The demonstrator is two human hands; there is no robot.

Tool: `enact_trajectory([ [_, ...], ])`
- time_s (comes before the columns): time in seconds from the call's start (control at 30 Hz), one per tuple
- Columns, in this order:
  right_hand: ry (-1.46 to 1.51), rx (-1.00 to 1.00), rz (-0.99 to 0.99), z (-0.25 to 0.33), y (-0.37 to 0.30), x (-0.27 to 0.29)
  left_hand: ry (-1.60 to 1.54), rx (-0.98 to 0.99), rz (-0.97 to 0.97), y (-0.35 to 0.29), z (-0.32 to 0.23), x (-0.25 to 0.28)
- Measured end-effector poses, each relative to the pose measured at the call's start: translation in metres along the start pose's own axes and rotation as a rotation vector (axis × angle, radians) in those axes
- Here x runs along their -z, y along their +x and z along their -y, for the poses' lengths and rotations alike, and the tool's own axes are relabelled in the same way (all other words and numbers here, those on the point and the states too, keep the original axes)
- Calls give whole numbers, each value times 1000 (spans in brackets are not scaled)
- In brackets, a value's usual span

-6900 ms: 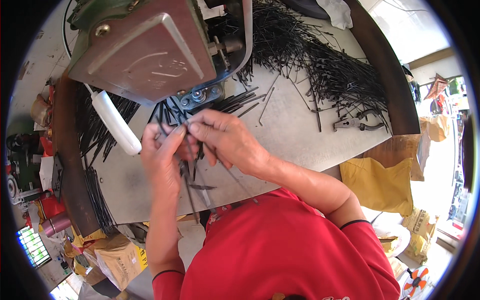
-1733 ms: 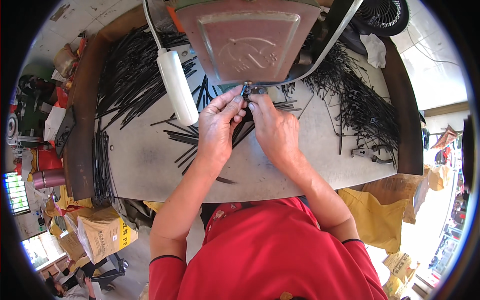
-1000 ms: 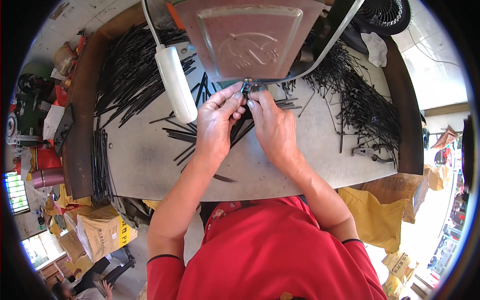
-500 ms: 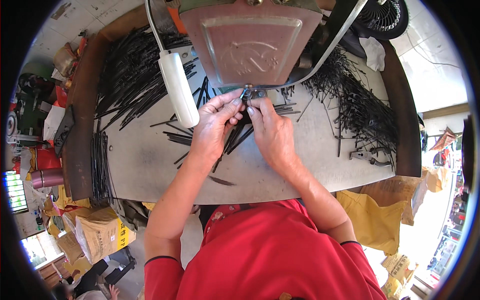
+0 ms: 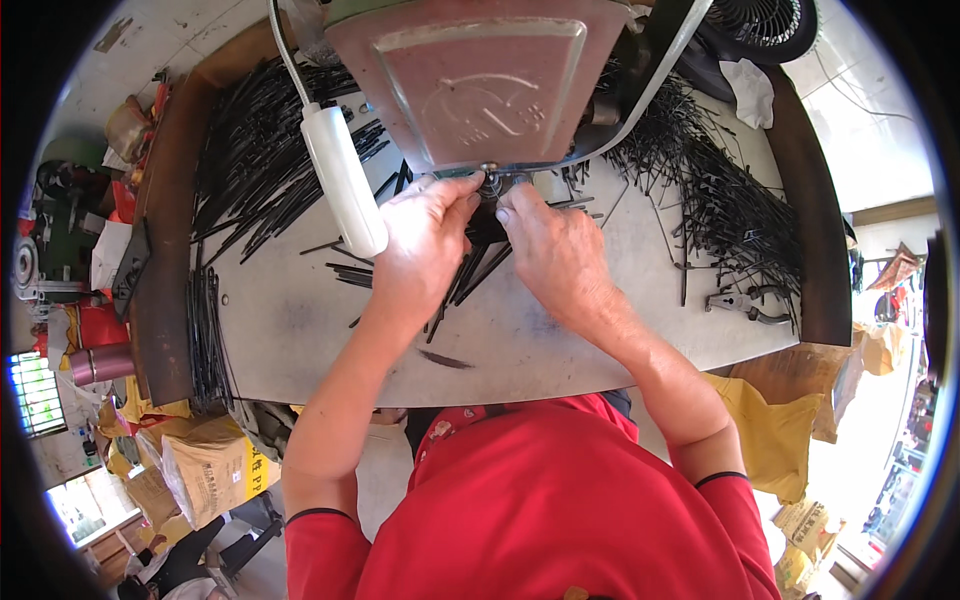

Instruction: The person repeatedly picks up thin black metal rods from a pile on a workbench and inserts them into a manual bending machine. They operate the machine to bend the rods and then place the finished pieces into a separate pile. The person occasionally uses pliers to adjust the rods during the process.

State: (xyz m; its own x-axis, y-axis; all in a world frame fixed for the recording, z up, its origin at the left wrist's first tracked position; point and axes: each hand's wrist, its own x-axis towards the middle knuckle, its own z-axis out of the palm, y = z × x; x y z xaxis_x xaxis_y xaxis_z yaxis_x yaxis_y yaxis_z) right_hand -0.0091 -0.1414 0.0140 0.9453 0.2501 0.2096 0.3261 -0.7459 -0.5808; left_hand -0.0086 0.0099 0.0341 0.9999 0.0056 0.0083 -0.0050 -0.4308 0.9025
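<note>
Beneath the reddish-brown machine head (image 5: 476, 90), both of my hands are raised to a small metal fitting (image 5: 490, 183). On its left, my left hand (image 5: 420, 240) has thumb and forefinger pressed together; what they pinch, if anything, is hidden. To its right, my right hand (image 5: 555, 245) is closed, thumb against the curled forefinger, and I cannot make out what it holds. Thin black rods (image 5: 482, 272) lie fanned on the pale tabletop (image 5: 560, 365) below and between the hands. A white tubular lamp (image 5: 343, 180) hangs close beside my left hand.
Many black rods (image 5: 270, 165) are heaped at the left, with a tangled pile of thin black pieces (image 5: 725, 215) at the right. Pliers (image 5: 748, 303) lie near the right edge. A raised brown rim (image 5: 158, 260) borders the table. A black fan (image 5: 765, 35) stands at the back right.
My hands have drawn slightly apart around the fitting, and the small bluish piece seen at my left fingertips no longer shows. The whole view has shifted a little.
</note>
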Motion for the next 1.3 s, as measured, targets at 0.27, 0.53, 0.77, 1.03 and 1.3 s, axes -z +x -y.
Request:
enact_trajectory([
  [0.27,0,15,-62,-5,-10,-12,-278,112,-9,1,11,-1],
  [0.53,-10,-1,-77,-1,-10,-8,-287,122,-36,0,7,-1],
  [0.77,6,-51,-31,-2,-7,-6,-573,280,17,3,18,-3],
  [1.03,-52,25,-6,-6,3,-3,197,-402,-197,0,34,-6],
  [1.3,348,-190,96,7,1,10,-199,-171,-200,-3,22,1],
])
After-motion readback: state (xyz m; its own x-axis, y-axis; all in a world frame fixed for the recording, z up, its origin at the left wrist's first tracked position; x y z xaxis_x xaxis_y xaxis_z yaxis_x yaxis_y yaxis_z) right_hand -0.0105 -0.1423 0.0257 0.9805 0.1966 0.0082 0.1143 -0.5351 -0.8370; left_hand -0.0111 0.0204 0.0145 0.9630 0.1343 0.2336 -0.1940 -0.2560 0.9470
